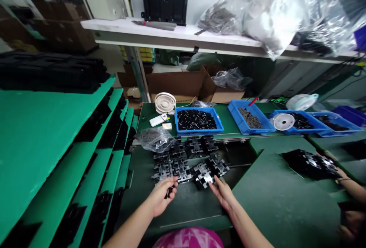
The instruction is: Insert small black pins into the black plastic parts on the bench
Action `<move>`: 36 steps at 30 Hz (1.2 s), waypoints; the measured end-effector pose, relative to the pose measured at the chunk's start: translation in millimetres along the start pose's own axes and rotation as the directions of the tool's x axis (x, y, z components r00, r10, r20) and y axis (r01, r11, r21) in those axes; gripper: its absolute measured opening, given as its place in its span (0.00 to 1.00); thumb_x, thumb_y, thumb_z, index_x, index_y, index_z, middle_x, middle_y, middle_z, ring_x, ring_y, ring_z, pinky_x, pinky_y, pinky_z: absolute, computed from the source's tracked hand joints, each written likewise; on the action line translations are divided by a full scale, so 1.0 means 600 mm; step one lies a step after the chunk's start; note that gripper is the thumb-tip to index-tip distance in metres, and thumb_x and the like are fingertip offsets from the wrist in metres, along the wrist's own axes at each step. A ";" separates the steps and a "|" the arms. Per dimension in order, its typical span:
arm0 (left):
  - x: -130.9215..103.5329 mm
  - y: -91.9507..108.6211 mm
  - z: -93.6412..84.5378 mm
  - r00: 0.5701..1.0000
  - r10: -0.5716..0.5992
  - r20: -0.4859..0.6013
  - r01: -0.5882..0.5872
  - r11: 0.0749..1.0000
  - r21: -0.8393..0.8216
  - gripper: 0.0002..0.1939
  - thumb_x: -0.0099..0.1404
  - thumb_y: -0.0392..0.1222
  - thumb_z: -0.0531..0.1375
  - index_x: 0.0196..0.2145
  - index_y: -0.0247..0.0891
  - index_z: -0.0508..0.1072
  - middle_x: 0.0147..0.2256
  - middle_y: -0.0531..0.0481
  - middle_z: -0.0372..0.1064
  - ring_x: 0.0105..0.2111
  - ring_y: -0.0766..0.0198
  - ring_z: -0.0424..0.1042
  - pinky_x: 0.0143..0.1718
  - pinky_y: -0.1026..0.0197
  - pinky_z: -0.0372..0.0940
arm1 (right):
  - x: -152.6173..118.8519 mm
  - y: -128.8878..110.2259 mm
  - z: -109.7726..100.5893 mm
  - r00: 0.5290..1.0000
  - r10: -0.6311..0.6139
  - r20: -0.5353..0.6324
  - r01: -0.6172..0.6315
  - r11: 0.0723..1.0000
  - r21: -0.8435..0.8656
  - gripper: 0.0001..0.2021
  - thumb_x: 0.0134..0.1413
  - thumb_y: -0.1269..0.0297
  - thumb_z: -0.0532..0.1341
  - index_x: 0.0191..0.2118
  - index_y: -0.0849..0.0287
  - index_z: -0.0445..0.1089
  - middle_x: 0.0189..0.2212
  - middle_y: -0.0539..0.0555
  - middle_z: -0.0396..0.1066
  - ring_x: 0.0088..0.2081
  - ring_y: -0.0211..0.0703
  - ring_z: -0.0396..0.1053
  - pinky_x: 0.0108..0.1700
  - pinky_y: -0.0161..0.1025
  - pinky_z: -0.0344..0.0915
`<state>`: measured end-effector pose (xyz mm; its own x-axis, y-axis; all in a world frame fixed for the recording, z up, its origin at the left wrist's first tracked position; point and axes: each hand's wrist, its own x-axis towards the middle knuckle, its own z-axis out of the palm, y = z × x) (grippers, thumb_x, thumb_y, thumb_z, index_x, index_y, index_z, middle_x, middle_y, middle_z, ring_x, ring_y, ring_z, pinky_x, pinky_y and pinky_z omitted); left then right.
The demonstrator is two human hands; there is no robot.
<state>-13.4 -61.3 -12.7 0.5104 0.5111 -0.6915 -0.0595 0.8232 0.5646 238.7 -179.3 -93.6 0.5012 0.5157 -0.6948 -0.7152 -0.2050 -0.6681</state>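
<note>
My left hand (162, 195) is closed around a few small black pieces (170, 191), partly hidden by the fingers. My right hand (223, 194) grips the near edge of a black moulded plastic part (210, 172), which sits tilted on the green bench. Left of that part, and just beyond my left hand, lie several similar black plastic parts (171, 168) side by side. A clear bag of thin grey pieces (156, 139) rests against their far left corner.
Blue bins of small black pieces (178, 129) and grey pins (243, 128) line the bench's back. Green shelves (57, 126) stacked with black parts stand at left. A small fan (165, 103) is behind. At right, a co-worker's hand (341, 175) touches black parts (310, 164).
</note>
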 end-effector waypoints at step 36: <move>-0.087 -0.121 -0.062 0.976 -0.216 -0.008 0.215 0.975 -0.053 0.16 0.55 0.47 0.64 0.36 0.33 0.67 0.32 0.40 0.74 0.18 0.76 0.60 0.16 0.72 0.43 | 0.013 -0.018 0.214 0.672 -0.121 0.731 0.736 0.007 -0.676 0.03 0.47 0.69 0.59 0.27 0.60 0.65 0.21 0.48 0.65 0.25 0.37 0.62 0.31 0.33 0.56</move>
<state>-67.3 -138.7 -34.6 0.5040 0.3237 -0.8008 0.0058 0.9258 0.3779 187.7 -66.4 -57.7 0.0678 0.9791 -0.1915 0.6938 -0.1842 -0.6962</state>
